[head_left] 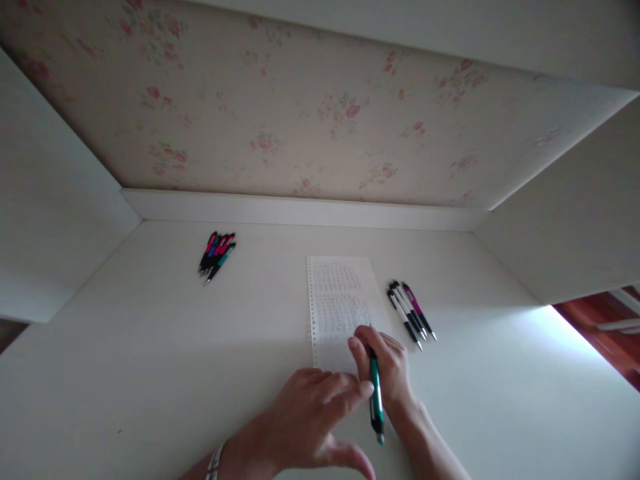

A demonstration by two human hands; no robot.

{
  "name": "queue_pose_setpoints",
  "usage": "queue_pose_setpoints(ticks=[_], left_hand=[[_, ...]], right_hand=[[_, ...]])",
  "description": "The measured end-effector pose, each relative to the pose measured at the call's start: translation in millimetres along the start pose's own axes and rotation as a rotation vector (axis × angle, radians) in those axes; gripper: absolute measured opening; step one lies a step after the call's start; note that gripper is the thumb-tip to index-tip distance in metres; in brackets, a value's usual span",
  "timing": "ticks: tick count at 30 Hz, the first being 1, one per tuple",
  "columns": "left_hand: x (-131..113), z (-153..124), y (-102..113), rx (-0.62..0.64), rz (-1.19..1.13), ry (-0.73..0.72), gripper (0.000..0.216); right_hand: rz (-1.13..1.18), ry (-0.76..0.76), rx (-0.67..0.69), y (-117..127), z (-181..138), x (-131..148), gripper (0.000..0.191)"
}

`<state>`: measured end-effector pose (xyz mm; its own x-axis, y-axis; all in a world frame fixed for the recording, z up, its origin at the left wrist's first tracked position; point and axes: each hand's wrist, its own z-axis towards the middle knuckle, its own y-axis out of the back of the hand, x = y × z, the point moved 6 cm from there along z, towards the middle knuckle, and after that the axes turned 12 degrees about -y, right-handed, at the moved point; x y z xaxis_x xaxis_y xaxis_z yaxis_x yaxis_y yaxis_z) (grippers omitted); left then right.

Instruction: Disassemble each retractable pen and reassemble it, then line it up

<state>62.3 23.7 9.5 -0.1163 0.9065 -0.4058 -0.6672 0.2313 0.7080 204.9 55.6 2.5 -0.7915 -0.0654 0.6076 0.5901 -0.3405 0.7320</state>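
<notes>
My right hand (389, 373) is closed round a green pen (375, 397), its tip down on a sheet of perforated paper (340, 300) covered in faint handwriting. My left hand (313, 427) lies flat, fingers stretched, on the lower part of the sheet beside the right hand. It holds nothing. A bracelet shows on my left wrist.
A bunch of red, blue and green pens (217, 253) lies at the back left of the white desk (150, 360). Three pens (411, 312), two white and one magenta, lie right of the paper. Floral wallpaper and white side panels enclose the desk.
</notes>
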Motion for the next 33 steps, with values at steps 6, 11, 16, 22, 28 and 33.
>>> queue_pose_setpoints(ticks=[6, 11, 16, 22, 28, 33], left_hand=[[9, -1, -9, 0.045, 0.061, 0.103, 0.016], [12, 2, -17, 0.131, 0.091, 0.076, 0.013], [13, 0, -20, 0.172, 0.101, 0.07, 0.013], [14, 0, -21, 0.199, 0.108, 0.073, 0.011], [15, 0, -22, 0.21, 0.108, 0.072, 0.007], [16, -1, -23, 0.202, 0.109, 0.08, 0.01]], right_hand=[[0.317, -0.399, 0.113, -6, 18, -14, 0.044], [0.331, -0.539, 0.117, -29, 26, -21, 0.014], [0.217, -0.506, 0.036, -33, 26, -26, 0.017], [0.135, -0.502, 0.07, -35, 25, -22, 0.018], [0.066, -0.515, 0.113, -36, 25, -19, 0.018], [0.093, -0.524, 0.121, -37, 23, -19, 0.019]])
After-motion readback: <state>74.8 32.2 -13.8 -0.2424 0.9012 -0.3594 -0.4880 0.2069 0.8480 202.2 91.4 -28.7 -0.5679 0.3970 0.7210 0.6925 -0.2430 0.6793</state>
